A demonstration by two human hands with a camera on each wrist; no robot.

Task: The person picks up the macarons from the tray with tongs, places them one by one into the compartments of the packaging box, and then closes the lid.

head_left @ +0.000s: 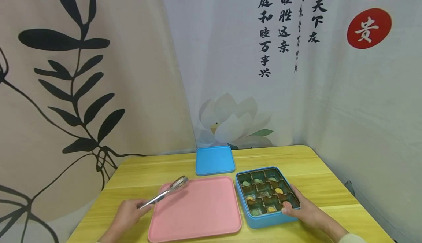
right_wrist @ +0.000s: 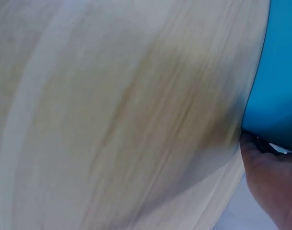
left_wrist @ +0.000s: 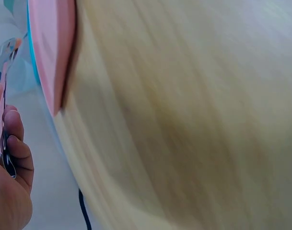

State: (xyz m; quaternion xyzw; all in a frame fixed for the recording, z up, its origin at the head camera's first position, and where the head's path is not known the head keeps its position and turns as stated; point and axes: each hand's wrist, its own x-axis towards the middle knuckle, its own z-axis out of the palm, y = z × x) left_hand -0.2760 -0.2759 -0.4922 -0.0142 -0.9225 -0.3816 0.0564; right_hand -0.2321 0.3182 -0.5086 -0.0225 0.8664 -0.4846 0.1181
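Observation:
My left hand grips a pair of metal tongs by the handle end, and their head hangs over the upper left part of a pink tray. Along the left edge of the left wrist view, the fingers curl round the tongs. To the right of the tray stands a blue box with a dark divided insert, where small round yellow, green and pinkish pieces sit in the compartments. My right hand holds the box at its near right corner, thumb over the rim.
Behind the tray lies a flat blue lid-like piece near the table's back edge. The yellow wood-grain table carries everything. A printed curtain hangs close behind the table and along its right side.

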